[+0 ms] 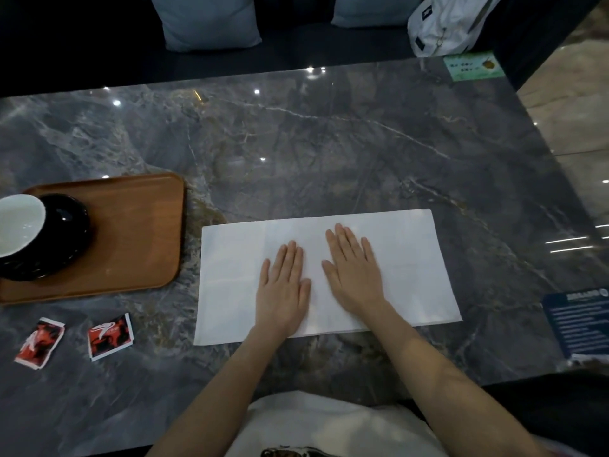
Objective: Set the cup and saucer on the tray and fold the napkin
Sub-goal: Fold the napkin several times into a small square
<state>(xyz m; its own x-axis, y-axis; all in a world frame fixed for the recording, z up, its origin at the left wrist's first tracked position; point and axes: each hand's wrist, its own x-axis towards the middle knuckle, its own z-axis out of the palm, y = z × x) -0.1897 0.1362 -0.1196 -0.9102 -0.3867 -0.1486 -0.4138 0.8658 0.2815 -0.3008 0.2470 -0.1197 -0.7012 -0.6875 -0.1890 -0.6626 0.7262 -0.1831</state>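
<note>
Head view looks down on a grey marble worktop [329, 143] where a white napkin [412, 258] lies flat as a wide rectangle, near the middle and a little to the right. Both hands rest on it side by side, palms down, fingers straight and pointing away: the left hand [283, 288] sits slightly nearer than the right hand [354, 272], and neither grips anything; the two are close but apart. To the left, a brown wooden tray [138, 232] lies on the worktop, just beside the napkin's left edge without touching it. On the tray's left part stands a black saucer [71, 245] carrying a cup [19, 224], black outside and white inside, partly cut off by the frame's left edge. Nearer than the tray lie two small red-and-white packets, one [110, 336] to the right of the other [39, 343], well apart from the napkin. At the far right corner of the worktop is a green card [473, 65], and at the near right edge a dark blue printed card [580, 321]. Beyond the worktop are grey cushions [207, 19] and a white bag [448, 24].
</note>
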